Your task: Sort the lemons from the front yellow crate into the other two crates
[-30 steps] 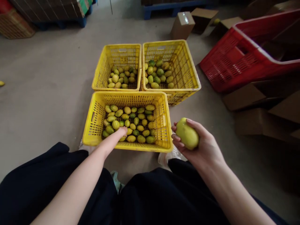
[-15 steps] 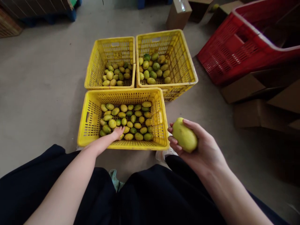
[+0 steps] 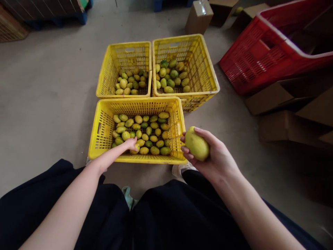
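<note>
Fingers [image 3: 185,149] of the right hand [image 3: 221,156] are curled around one smooth, oval, yellow-green fruit [image 3: 197,144], thumb on top, near the right end of a yellow perforated plastic crate [image 3: 151,159]. The left hand [image 3: 131,143] reaches down inside it, onto a yellow oval fruit [image 3: 135,150]; whether it grasps, I cannot tell.

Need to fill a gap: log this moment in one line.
left hand: at fruit in near crate, grip unclear | right hand: holds yellowish fruit | far left crate: fruit | far right crate: fruit
</note>
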The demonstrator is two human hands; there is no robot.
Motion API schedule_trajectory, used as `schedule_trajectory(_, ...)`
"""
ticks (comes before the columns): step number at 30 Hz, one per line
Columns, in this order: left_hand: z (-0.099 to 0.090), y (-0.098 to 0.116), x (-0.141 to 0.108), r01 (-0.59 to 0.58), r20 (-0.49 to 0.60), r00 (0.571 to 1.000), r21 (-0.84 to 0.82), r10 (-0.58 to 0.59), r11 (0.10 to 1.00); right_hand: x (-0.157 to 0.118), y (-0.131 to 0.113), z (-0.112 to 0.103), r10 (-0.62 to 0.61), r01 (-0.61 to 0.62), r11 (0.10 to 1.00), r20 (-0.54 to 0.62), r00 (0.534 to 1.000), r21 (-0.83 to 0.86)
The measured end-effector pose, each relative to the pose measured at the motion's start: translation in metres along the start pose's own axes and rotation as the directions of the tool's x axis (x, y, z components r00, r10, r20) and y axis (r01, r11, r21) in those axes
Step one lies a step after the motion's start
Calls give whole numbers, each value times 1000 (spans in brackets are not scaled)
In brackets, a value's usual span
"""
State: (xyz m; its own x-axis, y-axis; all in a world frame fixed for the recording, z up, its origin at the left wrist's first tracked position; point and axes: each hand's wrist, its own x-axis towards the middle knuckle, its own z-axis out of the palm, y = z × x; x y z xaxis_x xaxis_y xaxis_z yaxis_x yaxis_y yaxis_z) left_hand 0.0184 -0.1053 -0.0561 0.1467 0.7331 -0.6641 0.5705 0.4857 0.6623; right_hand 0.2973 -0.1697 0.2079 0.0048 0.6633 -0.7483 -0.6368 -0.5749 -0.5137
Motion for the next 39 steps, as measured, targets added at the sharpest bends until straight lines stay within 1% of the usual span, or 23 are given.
schedule_trajectory(3,-27,33,-14,-55,7,998,-22,55,998,0,2,11,-19,24,998,74,997,-57)
schedule_trajectory(5,-49,65,-30,-121,2,993,-62,121,991,1,4,19,-49,62,993,125,991,-104)
schedule_trajectory(7,-74,101,-53,-234,-18,972,-186,235,954,3,5,29,-96,123,981,177,980,-148)
schedule_trajectory(8,-85,118,-68,-303,-39,952,-296,305,906,3,5,34,-119,154,974,207,971,-167)
schedule_trajectory(9,-96,135,-85,-355,-67,930,-415,361,838,3,5,39,-134,181,966,239,962,-183)
schedule_trajectory(10,-106,149,-104,-381,-92,914,-530,396,757,1,4,43,-143,201,959,271,952,-199)
schedule_trajectory(12,-121,170,-142,-363,-117,906,-712,408,602,-4,2,53,-148,229,948,330,932,-221)
schedule_trajectory(13,-127,175,-161,-345,-126,907,-772,403,534,-7,1,58,-152,243,944,357,922,-225)
schedule_trajectory(14,-131,178,-178,-333,-140,907,-816,398,472,-10,0,64,-158,257,940,383,910,-224)
schedule_trajectory(16,-136,174,-203,-334,-188,904,-871,384,361,-14,2,73,-178,297,930,443,879,-215)
schedule_trajectory(18,-137,162,-217,-328,-222,910,-903,351,278,-14,8,82,-225,362,911,498,837,-197)
schedule_trajectory(20,-135,147,-220,-313,-246,925,-924,289,218,-9,17,88,-279,420,892,527,803,-167)
schedule_trajectory(21,-133,139,-218,-313,-260,931,-930,254,193,-5,22,90,-296,431,890,529,795,-150)
schedule_trajectory(22,-130,133,-216,-316,-277,935,-934,223,166,-1,28,92,-300,425,895,525,797,-134)
schedule_trajectory(24,-124,126,-212,-316,-294,937,-943,189,103,7,38,95,-272,377,920,515,813,-109)
schedule_trajectory(26,-119,127,-212,-264,-250,949,-963,192,50,11,47,97,-235,329,940,518,823,-95)
schedule_trajectory(27,-116,129,-213,-229,-216,957,-973,195,44,12,50,98,-227,318,944,523,822,-89)
schedule_trajectory(29,-112,138,-216,-195,-176,965,-977,193,83,13,57,101,-235,324,943,533,813,-78)
schedule_trajectory(30,-110,142,-218,-210,-187,964,-971,187,111,13,60,103,-249,335,940,534,808,-69)
schedule_trajectory(32,-106,149,-221,-279,-258,953,-951,156,136,13,67,107,-272,353,934,533,801,-54)
schedule_trajectory(34,-101,152,-222,-328,-317,943,-938,104,109,14,74,110,-279,355,934,527,803,-48)
schedule_trajectory(36,-95,152,-222,-328,-322,943,-942,82,75,16,82,112,-288,364,930,510,810,-53)
schedule_trajectory(39,-86,147,-220,-306,-292,945,-948,145,83,19,90,114,-341,429,900,490,802,-74)
